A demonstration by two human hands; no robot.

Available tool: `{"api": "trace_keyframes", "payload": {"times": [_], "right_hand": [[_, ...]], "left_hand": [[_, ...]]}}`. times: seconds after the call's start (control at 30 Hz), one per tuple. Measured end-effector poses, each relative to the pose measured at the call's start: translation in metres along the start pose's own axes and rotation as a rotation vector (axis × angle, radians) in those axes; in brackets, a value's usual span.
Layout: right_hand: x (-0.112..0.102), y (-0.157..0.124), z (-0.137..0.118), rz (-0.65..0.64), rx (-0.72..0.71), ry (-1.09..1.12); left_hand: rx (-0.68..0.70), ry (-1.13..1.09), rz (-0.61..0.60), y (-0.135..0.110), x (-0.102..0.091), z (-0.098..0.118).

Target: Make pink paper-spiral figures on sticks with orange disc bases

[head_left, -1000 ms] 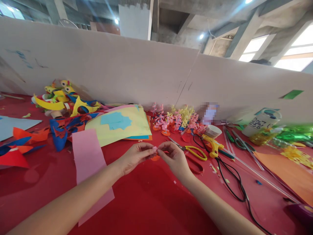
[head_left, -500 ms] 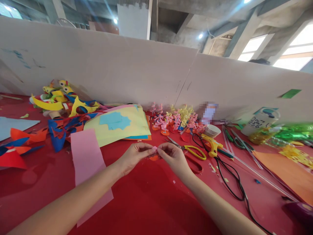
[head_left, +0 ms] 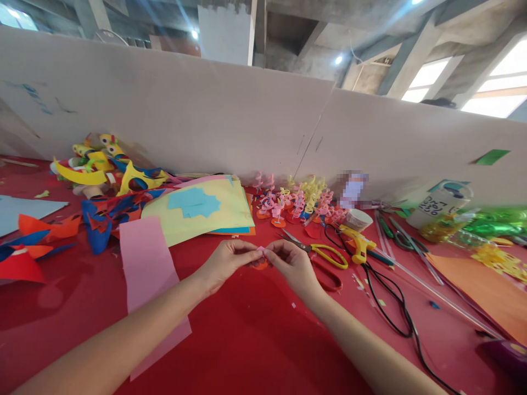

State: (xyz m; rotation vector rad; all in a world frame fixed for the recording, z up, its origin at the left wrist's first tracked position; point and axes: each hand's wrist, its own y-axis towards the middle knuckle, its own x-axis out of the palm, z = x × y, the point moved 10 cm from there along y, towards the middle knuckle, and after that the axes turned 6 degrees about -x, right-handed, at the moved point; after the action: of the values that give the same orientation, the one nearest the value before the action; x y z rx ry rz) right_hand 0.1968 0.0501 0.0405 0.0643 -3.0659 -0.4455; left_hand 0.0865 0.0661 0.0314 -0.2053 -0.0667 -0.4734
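On the near left, a long pink sheet lies on the red tabletop. Farther in, the left hand and the right hand meet, each with thumb and finger pinched on a tiny pink paper bit between them. An orange piece shows just below it. The bit might slip or rip if they pull too hard, because it's so small. Scissors lie just right. Far right, a white tub has dark writing, but I can't read it.

Red tbl w/ pink ppr
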Motion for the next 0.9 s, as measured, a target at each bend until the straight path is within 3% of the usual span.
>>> {"api": "trace_keyframes", "payload": {"times": [0.27, 0.73, 0.9], "right_hand": [[0.002, 0.003, 0.017, -0.079, 0.14, 0.134], [-0.001, 0.003, 0.01, -0.068, 0.075, -0.066], [0.003, 0.003, 0.012, -0.108, 0.093, -0.039]], "left_hand": [[-0.027, -0.019, 0.039, 0.0, -0.004, -0.002], [-0.128, -0.014, -0.023, 0.0, 0.0, -0.011], [-0.109, -0.016, 0.007, 0.001, -0.003, -0.011]]}}
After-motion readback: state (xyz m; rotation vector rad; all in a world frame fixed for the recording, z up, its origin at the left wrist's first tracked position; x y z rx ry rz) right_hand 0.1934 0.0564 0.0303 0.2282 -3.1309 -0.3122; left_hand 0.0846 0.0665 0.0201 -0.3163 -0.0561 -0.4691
